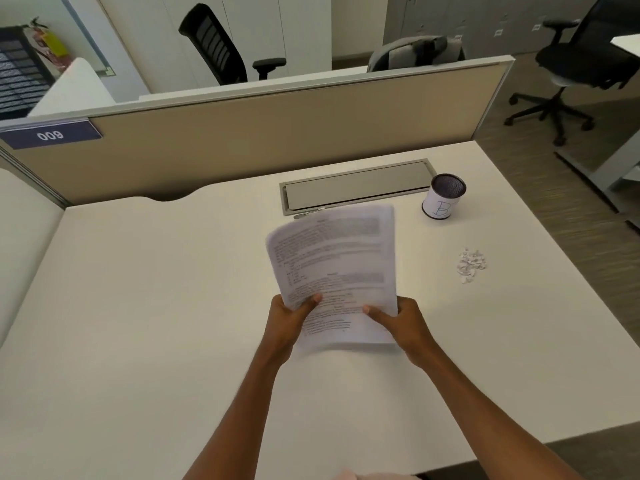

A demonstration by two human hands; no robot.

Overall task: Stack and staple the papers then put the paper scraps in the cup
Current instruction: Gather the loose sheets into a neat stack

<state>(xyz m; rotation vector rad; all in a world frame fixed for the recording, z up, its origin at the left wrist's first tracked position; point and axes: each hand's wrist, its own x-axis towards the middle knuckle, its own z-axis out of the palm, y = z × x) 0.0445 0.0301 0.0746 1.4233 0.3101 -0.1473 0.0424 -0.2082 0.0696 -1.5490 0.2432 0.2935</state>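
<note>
A stack of printed papers [337, 268] is held up over the middle of the white desk [138, 306], blurred by motion. My left hand [289, 318] grips its lower left edge, thumb on the front sheet. My right hand [403, 322] grips the lower right edge the same way. A dark mesh cup [444, 196] with a white label marked "B" stands at the back right. A small pile of white paper scraps [471, 261] lies on the desk to the right of the papers. A thin silvery object [308, 213], partly hidden behind the papers, lies near the cable tray.
A grey cable-tray lid [356, 187] is set into the desk behind the papers. A beige partition [259, 140] closes the far edge. Office chairs [571, 67] stand beyond the desk and to the right. The desk's right edge runs close to the scraps.
</note>
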